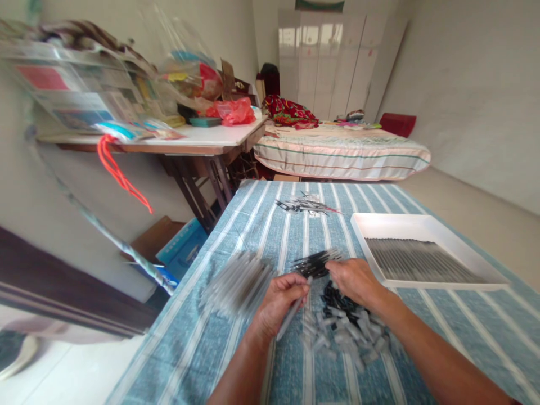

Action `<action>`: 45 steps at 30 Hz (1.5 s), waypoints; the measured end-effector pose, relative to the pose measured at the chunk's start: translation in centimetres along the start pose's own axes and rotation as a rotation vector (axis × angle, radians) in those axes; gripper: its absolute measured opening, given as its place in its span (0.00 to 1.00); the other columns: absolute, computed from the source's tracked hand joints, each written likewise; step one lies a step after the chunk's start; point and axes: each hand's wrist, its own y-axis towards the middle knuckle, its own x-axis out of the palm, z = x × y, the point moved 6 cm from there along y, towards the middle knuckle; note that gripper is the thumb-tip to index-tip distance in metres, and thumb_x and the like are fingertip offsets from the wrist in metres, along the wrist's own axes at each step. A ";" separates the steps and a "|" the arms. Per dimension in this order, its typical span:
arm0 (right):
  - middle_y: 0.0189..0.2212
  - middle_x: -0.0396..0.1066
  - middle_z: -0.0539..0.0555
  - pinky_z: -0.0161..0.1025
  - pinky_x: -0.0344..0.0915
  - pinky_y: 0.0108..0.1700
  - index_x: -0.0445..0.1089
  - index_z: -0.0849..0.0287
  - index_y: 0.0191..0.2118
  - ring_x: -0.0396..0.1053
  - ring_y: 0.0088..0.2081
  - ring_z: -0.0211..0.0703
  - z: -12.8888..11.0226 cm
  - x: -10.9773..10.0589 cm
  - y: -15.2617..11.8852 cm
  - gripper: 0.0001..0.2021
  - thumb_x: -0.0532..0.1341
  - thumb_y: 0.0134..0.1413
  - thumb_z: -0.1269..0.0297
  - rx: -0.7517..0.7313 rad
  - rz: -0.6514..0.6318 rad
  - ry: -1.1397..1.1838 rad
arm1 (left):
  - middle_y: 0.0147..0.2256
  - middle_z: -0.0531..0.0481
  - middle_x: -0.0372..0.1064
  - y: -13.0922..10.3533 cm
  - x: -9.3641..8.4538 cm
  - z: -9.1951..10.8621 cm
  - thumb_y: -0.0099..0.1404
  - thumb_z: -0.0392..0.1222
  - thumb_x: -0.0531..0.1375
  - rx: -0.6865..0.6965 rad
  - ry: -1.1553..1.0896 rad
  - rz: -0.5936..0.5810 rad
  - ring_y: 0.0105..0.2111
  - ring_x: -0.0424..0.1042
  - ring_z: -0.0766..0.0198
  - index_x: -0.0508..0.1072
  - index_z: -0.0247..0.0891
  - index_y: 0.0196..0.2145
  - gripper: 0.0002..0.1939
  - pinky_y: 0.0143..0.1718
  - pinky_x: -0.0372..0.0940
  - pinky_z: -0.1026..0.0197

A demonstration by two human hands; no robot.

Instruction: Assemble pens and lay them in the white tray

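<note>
A translucent pen barrel (289,320) slants down toward me, pinched between the thumb and fingers of my left hand (282,298). My right hand (354,279) is closed at the near-right end of a heap of dark pen refills (314,263), its fingertips pinching a refill there. To the left of my left hand lies a bundle of frosted pen barrels (240,284). Small black pen parts (336,299) sit just below my right hand, partly covered by it. Closer to me spread several pale translucent pen caps (356,340), somewhat blurred.
A white tray (390,222) on the right holds a row of dark-cored pens (422,261). Further off on the striped tablecloth (253,216) lies another loose pile of thin dark sticks (306,206). A cluttered side table (198,140) stands at left, a bed (341,149) beyond.
</note>
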 end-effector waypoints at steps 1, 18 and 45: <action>0.29 0.76 0.58 0.36 0.54 0.30 0.70 0.59 0.39 0.73 0.31 0.47 0.3 -0.2 -0.1 0.14 0.46 0.60 0.69 0.012 0.012 -0.004 | 0.16 0.56 0.65 0.0 -0.1 0.0 0.49 0.39 0.65 -0.003 -0.004 0.004 0.15 0.59 0.72 0.73 0.35 0.25 0.06 0.20 0.52 0.67; 0.27 0.76 0.55 0.36 0.47 0.27 0.70 0.56 0.38 0.71 0.28 0.44 1.3 -1.1 -1.3 0.15 0.46 0.61 0.67 0.014 0.066 -0.058 | 0.15 0.56 0.64 0.0 0.2 0.1 0.48 0.40 0.65 -0.008 0.056 -0.033 0.15 0.58 0.72 0.74 0.34 0.26 0.07 0.19 0.51 0.67; 0.34 0.76 0.53 0.35 0.60 0.36 0.72 0.54 0.42 0.73 0.37 0.45 3.5 1.0 -1.1 0.14 0.50 0.60 0.62 0.144 0.022 0.164 | 0.21 0.50 0.72 -1.2 2.0 1.6 0.53 0.39 0.65 0.066 -0.193 -0.147 0.18 0.67 0.67 0.70 0.35 0.29 0.08 0.19 0.61 0.66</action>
